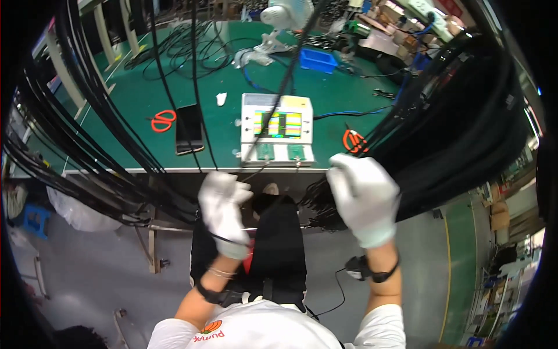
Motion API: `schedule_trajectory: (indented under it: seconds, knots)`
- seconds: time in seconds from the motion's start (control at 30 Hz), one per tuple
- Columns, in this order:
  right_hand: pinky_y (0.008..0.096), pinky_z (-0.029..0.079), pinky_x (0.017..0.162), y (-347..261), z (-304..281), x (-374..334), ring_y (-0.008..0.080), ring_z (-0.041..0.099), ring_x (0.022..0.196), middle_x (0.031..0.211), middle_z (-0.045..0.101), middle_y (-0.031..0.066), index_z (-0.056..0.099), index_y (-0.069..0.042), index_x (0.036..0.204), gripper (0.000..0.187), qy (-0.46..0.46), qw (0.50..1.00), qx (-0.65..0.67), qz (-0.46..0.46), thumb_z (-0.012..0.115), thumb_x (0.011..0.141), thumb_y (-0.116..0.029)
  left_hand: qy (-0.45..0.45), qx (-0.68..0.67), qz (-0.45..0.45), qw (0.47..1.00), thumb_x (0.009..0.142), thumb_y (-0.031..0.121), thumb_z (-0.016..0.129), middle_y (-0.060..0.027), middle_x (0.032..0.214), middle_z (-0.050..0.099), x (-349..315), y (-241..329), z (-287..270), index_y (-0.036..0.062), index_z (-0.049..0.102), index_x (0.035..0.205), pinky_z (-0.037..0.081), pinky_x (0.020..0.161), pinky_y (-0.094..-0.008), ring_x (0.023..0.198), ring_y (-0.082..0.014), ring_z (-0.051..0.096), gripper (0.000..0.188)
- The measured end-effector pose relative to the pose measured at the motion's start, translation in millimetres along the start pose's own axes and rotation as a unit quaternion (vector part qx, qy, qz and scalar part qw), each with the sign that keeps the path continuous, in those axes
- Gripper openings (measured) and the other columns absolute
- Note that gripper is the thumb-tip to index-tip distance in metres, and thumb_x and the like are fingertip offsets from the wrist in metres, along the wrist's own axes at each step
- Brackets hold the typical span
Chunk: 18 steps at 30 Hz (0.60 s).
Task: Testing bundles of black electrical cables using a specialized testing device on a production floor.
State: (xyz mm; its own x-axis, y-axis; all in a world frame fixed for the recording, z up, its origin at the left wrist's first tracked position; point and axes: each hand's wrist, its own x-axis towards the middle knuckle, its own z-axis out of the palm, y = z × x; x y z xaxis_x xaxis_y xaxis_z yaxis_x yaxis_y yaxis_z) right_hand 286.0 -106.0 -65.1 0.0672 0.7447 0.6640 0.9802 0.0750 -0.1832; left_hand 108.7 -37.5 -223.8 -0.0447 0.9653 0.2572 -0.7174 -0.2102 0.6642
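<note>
My left hand (224,212), in a white glove, is at the table's front edge, left of a white test box (278,125). Motion smears its fingers, so their grip cannot be told. A thin dark line crosses its glove near the wrist. My right hand (366,195), also gloved in white, is raised in front of the edge with its fingers curled closed; what they hold, if anything, is hidden. Beside it hangs a thick bundle of black cables (459,134). The box has a lit coloured screen and two green boards at its front. A black cable (289,70) passes over it.
On the green table (226,128) lie orange-handled scissors (163,120), a dark phone (189,129) and orange-handled pliers (354,141). A blue tray (318,60) and a white fan (286,16) stand farther back. More black cables (87,128) hang at the left, and coiled cables (174,49) lie behind.
</note>
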Motion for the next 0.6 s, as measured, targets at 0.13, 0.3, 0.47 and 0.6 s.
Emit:
schedule_trajectory:
  seconds: [0.13, 0.3, 0.47, 0.6]
  knots:
    - [0.0287, 0.050, 0.069, -13.9, -110.8, 57.5, 0.0176, 0.061, 0.076, 0.093, 0.066, 0.0061, 0.069, -0.007, 0.110, 0.036, 0.317, 0.912, -0.241, -0.102, 0.075, 0.074, -0.007, 0.047, 0.079, 0.040, 0.995, 0.100, 0.021, 0.043, -0.0126, 0.122, 0.053, 24.2, 23.8, 9.3, -0.0015, 0.043, 0.131, 0.049, 0.090, -0.0342, 0.106, -0.0228, 0.058, 0.038]
    - [0.0253, 0.050, 0.069, 15.1, -153.2, 110.6, 0.0098, 0.058, 0.072, 0.088, 0.064, 0.0031, 0.068, -0.015, 0.118, 0.035, 0.290, 0.837, -0.427, -0.179, 0.073, 0.083, -0.016, -0.169, 0.123, -0.033, 0.977, 0.095, 0.004, 0.047, -0.0136, 0.131, 0.051, 12.5, 5.2, 78.7, -0.0013, 0.044, 0.132, 0.042, 0.102, -0.0350, 0.114, -0.0225, 0.056, 0.038]
    - [0.0254, 0.051, 0.075, -20.8, -130.5, 117.4, 0.0079, 0.058, 0.076, 0.091, 0.065, 0.0031, 0.066, -0.010, 0.120, 0.040, 0.257, 0.922, -0.248, -0.149, 0.074, 0.081, -0.011, -0.241, 0.150, -0.031, 0.958, 0.096, 0.005, 0.046, -0.0161, 0.139, 0.049, 26.5, -32.8, 114.4, -0.0022, 0.036, 0.142, 0.035, 0.108, -0.0338, 0.130, -0.0233, 0.046, 0.048]
    - [0.0257, 0.050, 0.080, 4.0, -69.8, 106.9, 0.0111, 0.059, 0.085, 0.105, 0.063, 0.0058, 0.055, -0.001, 0.127, 0.053, 0.308, 0.917, 0.224, -0.121, 0.074, 0.077, -0.002, -0.340, 0.186, 0.000, 0.922, 0.097, 0.009, 0.046, -0.0174, 0.142, 0.046, 11.2, -57.4, 102.3, -0.0017, 0.035, 0.144, 0.031, 0.111, -0.0333, 0.135, -0.0252, 0.041, 0.049]
